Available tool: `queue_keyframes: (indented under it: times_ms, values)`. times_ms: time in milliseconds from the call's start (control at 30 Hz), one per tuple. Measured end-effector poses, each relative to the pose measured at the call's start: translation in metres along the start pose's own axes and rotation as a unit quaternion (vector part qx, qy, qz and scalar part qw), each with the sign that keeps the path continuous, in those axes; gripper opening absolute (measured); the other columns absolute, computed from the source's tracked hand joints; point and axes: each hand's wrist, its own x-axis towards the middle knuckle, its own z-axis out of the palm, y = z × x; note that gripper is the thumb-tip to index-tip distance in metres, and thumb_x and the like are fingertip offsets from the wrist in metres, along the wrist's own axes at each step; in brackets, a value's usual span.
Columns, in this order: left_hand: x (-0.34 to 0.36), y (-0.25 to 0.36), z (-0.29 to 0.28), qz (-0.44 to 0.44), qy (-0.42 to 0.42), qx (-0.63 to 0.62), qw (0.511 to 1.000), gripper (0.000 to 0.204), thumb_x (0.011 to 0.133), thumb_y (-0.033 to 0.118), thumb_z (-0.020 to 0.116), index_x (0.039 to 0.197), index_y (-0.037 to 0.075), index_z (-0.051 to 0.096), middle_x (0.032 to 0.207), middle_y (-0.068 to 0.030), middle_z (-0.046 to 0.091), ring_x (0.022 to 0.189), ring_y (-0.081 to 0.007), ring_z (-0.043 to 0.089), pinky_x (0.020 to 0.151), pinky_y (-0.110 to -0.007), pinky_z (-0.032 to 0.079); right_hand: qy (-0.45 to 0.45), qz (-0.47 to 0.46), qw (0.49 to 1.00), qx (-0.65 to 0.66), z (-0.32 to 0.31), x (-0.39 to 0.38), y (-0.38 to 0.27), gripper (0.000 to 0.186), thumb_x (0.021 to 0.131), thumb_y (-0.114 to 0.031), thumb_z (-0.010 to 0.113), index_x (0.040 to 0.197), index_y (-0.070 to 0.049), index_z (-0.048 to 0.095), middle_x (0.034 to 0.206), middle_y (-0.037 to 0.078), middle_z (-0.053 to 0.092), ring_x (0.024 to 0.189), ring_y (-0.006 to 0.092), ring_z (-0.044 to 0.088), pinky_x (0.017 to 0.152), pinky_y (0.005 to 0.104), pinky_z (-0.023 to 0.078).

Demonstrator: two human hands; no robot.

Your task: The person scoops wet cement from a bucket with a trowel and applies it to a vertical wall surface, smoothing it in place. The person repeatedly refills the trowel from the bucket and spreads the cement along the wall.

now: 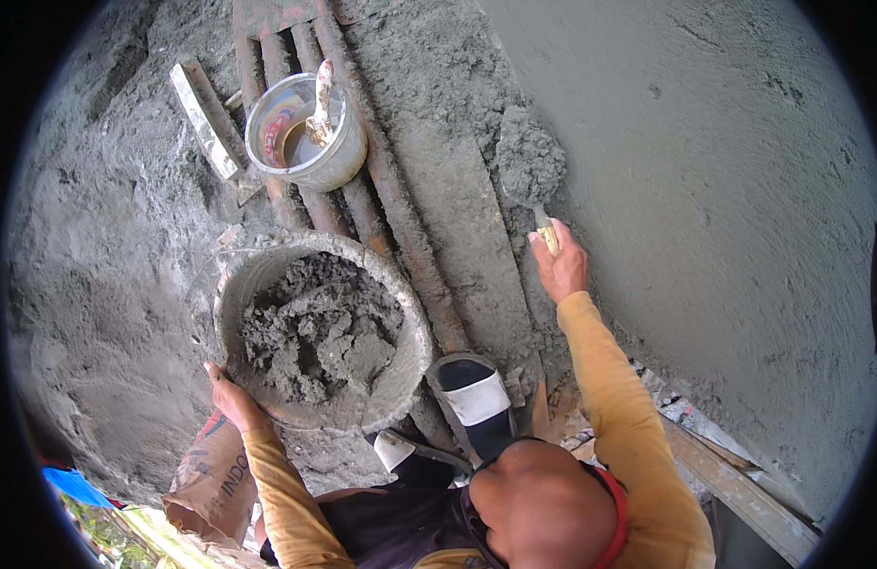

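A trowel with a yellowish handle [549,238] is gripped in my right hand [564,266], out ahead and to the right. A heap of wet grey mortar [530,156] covers its blade, so the blade's shape is hidden. That heap lies over the border between a rough strip and a smoother grey surface [704,180]. To the left, my left hand [236,398] holds the near left side of a large mortar-caked bucket [419,322]. Inside the bucket sits lumpy grey mortar [325,327]. Part of my left hand's grip is hidden against the bucket wall.
Beyond the bucket, a clear plastic pail [334,169] with murky liquid and a brush [321,106] stands on rusty bars [391,190]. A mortar-smeared straight bar [206,119] lies left of it. A paper sack [214,484] is near my left forearm; boards [737,493] lie at lower right.
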Motion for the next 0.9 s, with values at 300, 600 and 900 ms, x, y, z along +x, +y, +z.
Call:
queue_keyframes:
  times_ms: [300, 600, 900]
  values:
    - [-0.009, 0.012, 0.006, 0.017, 0.004, -0.010, 1.000, 0.049, 0.091, 0.044, 0.044, 0.092, -0.003, 0.058, 0.088, -0.0055, 0.053, 0.081, -0.0145, 0.045, 0.077, -0.028, 0.038, -0.142, -0.303, 0.939, -0.081, -0.099, -0.069, -0.122, 0.046, 0.078, -0.020, 0.064, 0.119, -0.007, 0.048, 0.087, 0.014, 0.058, 0.075, 0.0302, 0.060, 0.065, 0.0377, 0.048]
    - [-0.012, 0.008, 0.012, 0.005, -0.011, -0.043, 0.999, 0.048, 0.090, 0.046, 0.046, 0.090, -0.002, 0.056, 0.086, -0.0032, 0.050, 0.079, -0.0143, 0.043, 0.074, -0.026, 0.038, -0.144, 0.090, 0.971, 0.169, -0.026, -0.095, 0.018, 0.053, 0.081, -0.033, 0.062, 0.121, -0.003, 0.045, 0.079, 0.012, 0.059, 0.061, 0.0179, 0.059, 0.058, 0.0322, 0.048]
    - [-0.006, 0.005, 0.007, -0.001, 0.004, 0.014, 1.000, 0.057, 0.088, 0.050, 0.046, 0.094, -0.006, 0.056, 0.093, -0.0081, 0.052, 0.087, -0.0173, 0.045, 0.082, -0.028, 0.037, -0.247, 0.317, 0.905, 0.141, -0.032, -0.123, 0.103, 0.060, 0.081, -0.038, 0.061, 0.125, 0.001, 0.044, 0.074, 0.007, 0.056, 0.051, 0.0111, 0.050, 0.045, 0.0271, 0.042]
